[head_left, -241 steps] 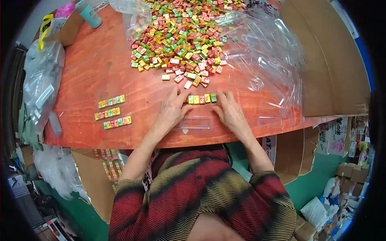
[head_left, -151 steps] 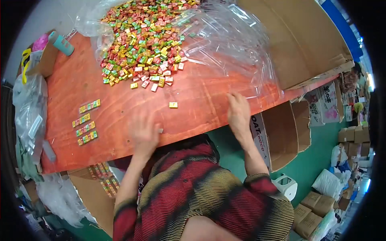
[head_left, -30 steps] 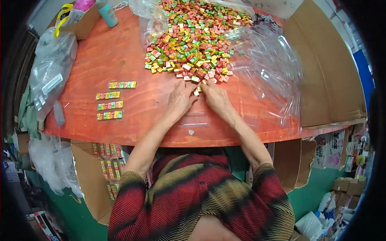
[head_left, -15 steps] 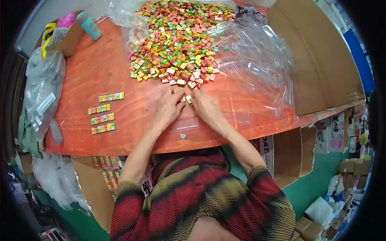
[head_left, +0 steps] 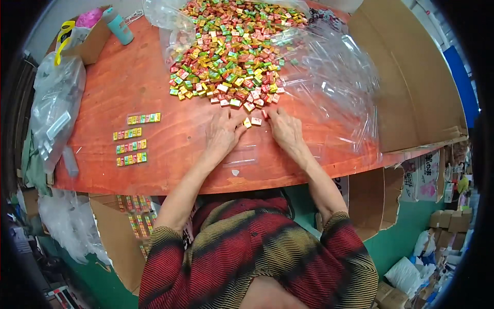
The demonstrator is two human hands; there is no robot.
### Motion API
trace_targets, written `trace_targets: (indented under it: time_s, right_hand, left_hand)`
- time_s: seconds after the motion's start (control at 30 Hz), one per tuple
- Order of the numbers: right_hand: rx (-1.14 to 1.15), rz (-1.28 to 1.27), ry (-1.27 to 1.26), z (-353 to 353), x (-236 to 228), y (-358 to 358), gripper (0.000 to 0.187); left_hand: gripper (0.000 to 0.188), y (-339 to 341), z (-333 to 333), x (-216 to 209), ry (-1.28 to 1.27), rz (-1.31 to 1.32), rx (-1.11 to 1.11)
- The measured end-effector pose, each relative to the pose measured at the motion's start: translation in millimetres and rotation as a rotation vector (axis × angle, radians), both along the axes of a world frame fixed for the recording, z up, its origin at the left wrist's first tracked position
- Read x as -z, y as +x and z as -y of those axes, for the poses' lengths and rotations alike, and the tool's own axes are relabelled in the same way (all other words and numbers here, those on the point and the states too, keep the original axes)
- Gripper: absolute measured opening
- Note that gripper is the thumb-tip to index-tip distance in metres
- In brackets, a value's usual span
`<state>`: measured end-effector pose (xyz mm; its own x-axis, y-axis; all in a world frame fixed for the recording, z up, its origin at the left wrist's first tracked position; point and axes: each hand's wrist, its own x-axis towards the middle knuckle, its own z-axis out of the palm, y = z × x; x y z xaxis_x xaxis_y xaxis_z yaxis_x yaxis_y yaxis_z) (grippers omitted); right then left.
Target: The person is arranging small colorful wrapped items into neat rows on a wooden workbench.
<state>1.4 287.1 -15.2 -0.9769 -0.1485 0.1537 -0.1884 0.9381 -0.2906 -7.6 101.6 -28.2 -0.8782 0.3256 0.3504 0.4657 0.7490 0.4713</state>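
Observation:
Just in front of a large heap of small wrapped candies (head_left: 226, 67), both my hands rest on the table. My left hand (head_left: 222, 135) has its thumb and forefinger closed about a yellow candy (head_left: 247, 122). A pale candy (head_left: 256, 121) lies right beside it, between the two hands. My right hand (head_left: 288, 133) pinches a small red candy (head_left: 264, 114) at its fingertips. A clear plastic tray (head_left: 241, 154) lies near my left wrist, hard to make out against the red tabletop.
Several short candy rows (head_left: 131, 147) lie to the left on the red table (head_left: 175, 177). Clear plastic sleeves (head_left: 334, 77) spread at the right beside a cardboard sheet (head_left: 406, 77). A light-blue bottle (head_left: 118, 27) stands back left. Below the edge, an open carton (head_left: 116, 226) holds more rows.
My hands have moved apart, the right one shifting to the right. The pale and yellow candies now lie side by side between them, and a red candy is at my right fingertips.

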Motion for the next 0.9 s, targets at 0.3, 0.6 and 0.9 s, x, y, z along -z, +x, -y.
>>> trace_targets:
  time_s: [0.3, 0.6, 0.9]
  right_hand:
    - [-0.324, -0.235, -0.015, 11.3, 6.1, -9.8, 0.009]
    - [-0.198, -0.026, -0.073, 17.0, -13.7, 1.0, 0.014]
    - [-0.162, -0.042, -0.078, 4.1, 0.7, -6.1, 0.014]
  left_hand:
    - [0.030, -1.3, 9.6, -7.0, -0.014, 0.133, 0.065]
    - [0.032, 1.2, 4.8, 0.5, -0.013, 0.005, 0.004]
    - [0.028, 1.6, 1.9, -9.0, -0.043, 0.072, -0.042]
